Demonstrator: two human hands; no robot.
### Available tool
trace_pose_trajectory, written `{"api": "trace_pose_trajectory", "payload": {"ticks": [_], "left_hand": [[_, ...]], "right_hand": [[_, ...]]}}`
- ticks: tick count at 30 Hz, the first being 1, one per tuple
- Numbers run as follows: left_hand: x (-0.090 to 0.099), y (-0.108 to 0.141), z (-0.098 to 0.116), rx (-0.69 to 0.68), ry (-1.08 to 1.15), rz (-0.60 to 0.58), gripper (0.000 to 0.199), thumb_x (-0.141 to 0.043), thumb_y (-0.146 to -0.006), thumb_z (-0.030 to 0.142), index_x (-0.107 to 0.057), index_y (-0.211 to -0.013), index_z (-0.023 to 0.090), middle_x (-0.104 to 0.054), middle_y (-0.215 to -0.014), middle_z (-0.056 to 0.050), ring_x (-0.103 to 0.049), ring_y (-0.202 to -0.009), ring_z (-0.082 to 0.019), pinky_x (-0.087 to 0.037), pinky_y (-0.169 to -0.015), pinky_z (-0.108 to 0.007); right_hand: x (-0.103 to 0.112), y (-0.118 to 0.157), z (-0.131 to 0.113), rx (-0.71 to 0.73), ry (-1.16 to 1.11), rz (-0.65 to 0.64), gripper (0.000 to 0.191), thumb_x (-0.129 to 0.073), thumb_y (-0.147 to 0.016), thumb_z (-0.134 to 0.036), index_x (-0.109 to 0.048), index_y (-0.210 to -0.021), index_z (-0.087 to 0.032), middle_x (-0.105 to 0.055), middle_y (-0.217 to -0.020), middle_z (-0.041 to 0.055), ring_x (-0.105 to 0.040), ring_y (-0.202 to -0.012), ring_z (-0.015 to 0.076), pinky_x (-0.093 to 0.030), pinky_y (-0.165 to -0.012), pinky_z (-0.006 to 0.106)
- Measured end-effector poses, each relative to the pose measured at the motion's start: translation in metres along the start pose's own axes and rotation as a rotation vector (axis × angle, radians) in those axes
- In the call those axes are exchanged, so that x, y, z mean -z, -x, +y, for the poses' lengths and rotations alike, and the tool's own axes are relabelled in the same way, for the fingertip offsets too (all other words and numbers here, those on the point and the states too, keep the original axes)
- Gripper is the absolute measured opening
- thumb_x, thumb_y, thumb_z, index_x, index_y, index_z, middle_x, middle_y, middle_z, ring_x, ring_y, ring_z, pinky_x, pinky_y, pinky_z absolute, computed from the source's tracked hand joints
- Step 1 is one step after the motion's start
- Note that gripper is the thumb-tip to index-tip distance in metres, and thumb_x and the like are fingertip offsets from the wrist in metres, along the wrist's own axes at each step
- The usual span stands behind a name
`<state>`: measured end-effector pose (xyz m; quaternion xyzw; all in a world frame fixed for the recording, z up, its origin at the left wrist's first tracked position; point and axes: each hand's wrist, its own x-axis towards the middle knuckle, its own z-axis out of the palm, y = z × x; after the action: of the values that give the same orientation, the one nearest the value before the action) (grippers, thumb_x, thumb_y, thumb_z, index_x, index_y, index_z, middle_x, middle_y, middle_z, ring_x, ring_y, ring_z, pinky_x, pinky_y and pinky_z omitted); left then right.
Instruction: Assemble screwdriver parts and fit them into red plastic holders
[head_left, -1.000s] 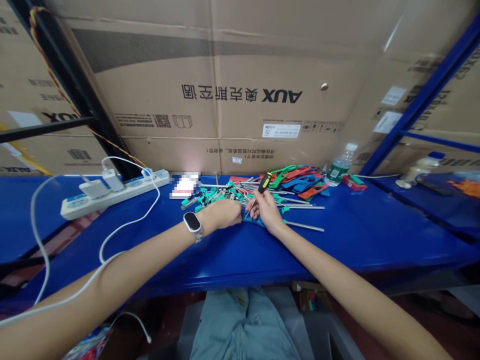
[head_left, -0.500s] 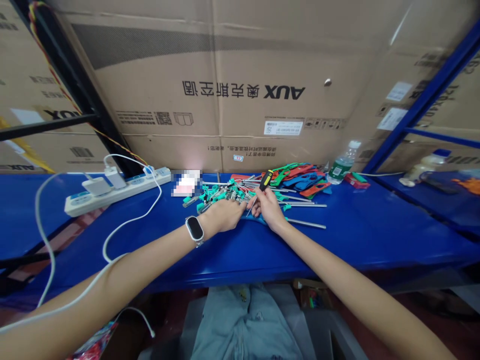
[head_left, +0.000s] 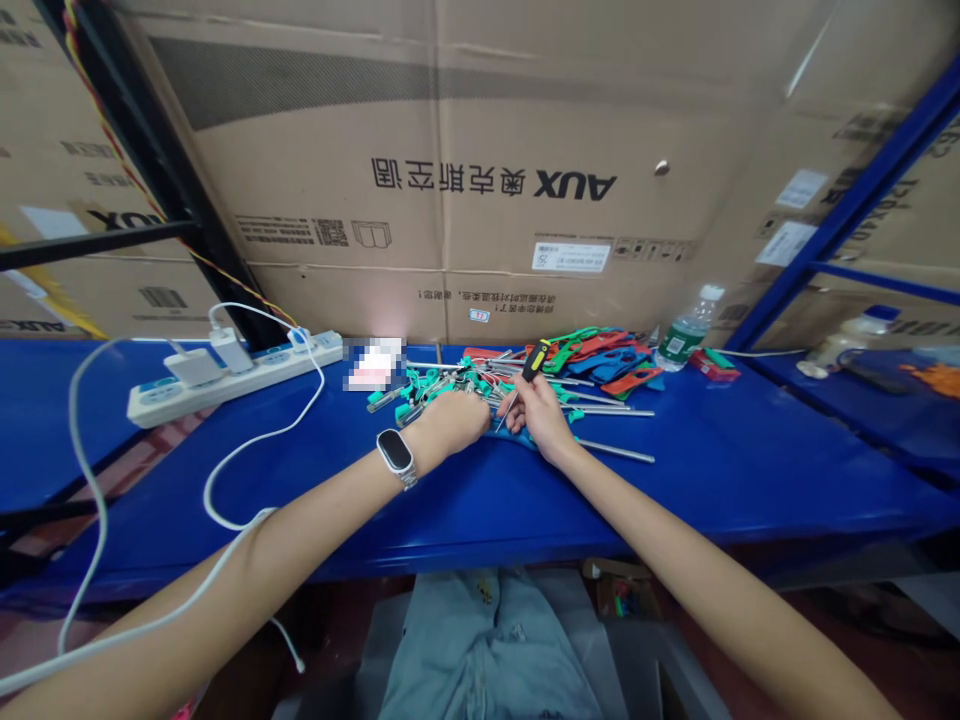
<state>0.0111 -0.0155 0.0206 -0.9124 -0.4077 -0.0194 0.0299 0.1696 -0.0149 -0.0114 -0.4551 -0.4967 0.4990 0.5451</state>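
Observation:
My right hand point(head_left: 541, 415) is closed round a black and yellow screwdriver point(head_left: 535, 360), its handle tilted up and its shaft pointing down to the left. Just left of it, my left hand point(head_left: 451, 425) is closed at the near edge of a pile of metal rods with green plastic parts point(head_left: 427, 385); its fingertips are hidden, so what they hold cannot be made out. A blue piece point(head_left: 517, 436) lies under and between the hands. Red, green and blue plastic pieces point(head_left: 611, 358) are heaped behind my right hand.
A white power strip point(head_left: 232, 375) with plugs and cables lies at the left of the blue table point(head_left: 465, 520). One white cable point(head_left: 217, 560) crosses my left forearm. A water bottle point(head_left: 686, 330) and a red box point(head_left: 714, 366) stand at the right. Large cardboard point(head_left: 480, 100) rises behind.
My left hand has turned slightly, its fingers now tucked further out of sight. My right hand keeps the screwdriver in nearly the same place. The view has shifted a little.

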Motion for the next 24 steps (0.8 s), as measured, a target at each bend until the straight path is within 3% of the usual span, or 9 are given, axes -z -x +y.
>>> {"api": "trace_pose_trajectory", "payload": {"ticks": [2, 5, 10, 15, 21, 24], "left_hand": [[0.001, 0.004, 0.002, 0.028, -0.064, -0.003, 0.032, -0.043, -0.1, 0.021, -0.071, -0.101, 0.007, -0.075, -0.087, -0.021, -0.075, -0.084, -0.033, -0.057, -0.075, -0.043], [0.002, 0.01, 0.003, 0.012, -0.131, -0.025, 0.031, -0.042, -0.099, 0.021, -0.066, -0.114, 0.009, -0.076, -0.092, -0.018, -0.075, -0.084, -0.031, -0.056, -0.074, -0.039], [0.005, 0.007, 0.004, 0.007, -0.127, -0.09, 0.031, -0.04, -0.099, 0.016, -0.067, -0.113, 0.013, -0.076, -0.087, -0.014, -0.075, -0.082, -0.026, -0.054, -0.075, -0.035], [0.01, 0.002, 0.005, 0.035, -0.105, -0.115, 0.03, -0.044, -0.099, 0.018, -0.073, -0.095, 0.012, -0.076, -0.087, -0.016, -0.074, -0.083, -0.028, -0.054, -0.075, -0.037], [0.016, 0.01, -0.03, 0.091, 0.041, 0.097, 0.032, -0.033, -0.108, 0.025, -0.063, -0.102, 0.015, -0.071, -0.087, -0.011, -0.067, -0.077, -0.023, -0.048, -0.07, -0.033], [0.01, 0.013, -0.054, 0.059, 0.203, 0.264, 0.026, -0.04, -0.107, 0.026, -0.061, -0.094, 0.016, -0.066, -0.084, -0.007, -0.062, -0.076, -0.02, -0.047, -0.072, -0.032]], "right_hand": [[0.001, 0.0, 0.001, -0.004, -0.003, -0.004, 0.049, -0.068, -0.079, -0.067, -0.043, -0.094, -0.027, -0.06, -0.057, -0.0066, -0.053, -0.042, 0.0157, -0.038, -0.042, 0.027], [0.002, -0.001, 0.002, -0.008, -0.001, -0.009, 0.047, -0.067, -0.081, -0.064, -0.042, -0.095, -0.028, -0.06, -0.058, -0.0065, -0.053, -0.042, 0.0163, -0.038, -0.042, 0.028], [0.001, -0.002, 0.002, 0.002, -0.007, -0.002, 0.05, -0.067, -0.078, -0.067, -0.04, -0.094, -0.028, -0.059, -0.056, -0.0076, -0.052, -0.041, 0.0156, -0.038, -0.041, 0.027], [0.001, -0.002, 0.001, -0.002, -0.015, 0.003, 0.053, -0.069, -0.076, -0.068, -0.04, -0.093, -0.028, -0.06, -0.056, -0.0078, -0.052, -0.041, 0.0151, -0.038, -0.041, 0.026], [0.001, -0.001, 0.0, -0.024, -0.019, -0.005, 0.044, -0.065, -0.083, -0.062, -0.041, -0.095, -0.027, -0.06, -0.057, -0.0075, -0.053, -0.041, 0.0145, -0.038, -0.04, 0.025], [0.002, -0.001, 0.0, -0.02, -0.005, -0.021, 0.045, -0.065, -0.082, -0.062, -0.041, -0.095, -0.027, -0.064, -0.058, -0.0063, -0.053, -0.041, 0.013, -0.038, -0.039, 0.023]]}}
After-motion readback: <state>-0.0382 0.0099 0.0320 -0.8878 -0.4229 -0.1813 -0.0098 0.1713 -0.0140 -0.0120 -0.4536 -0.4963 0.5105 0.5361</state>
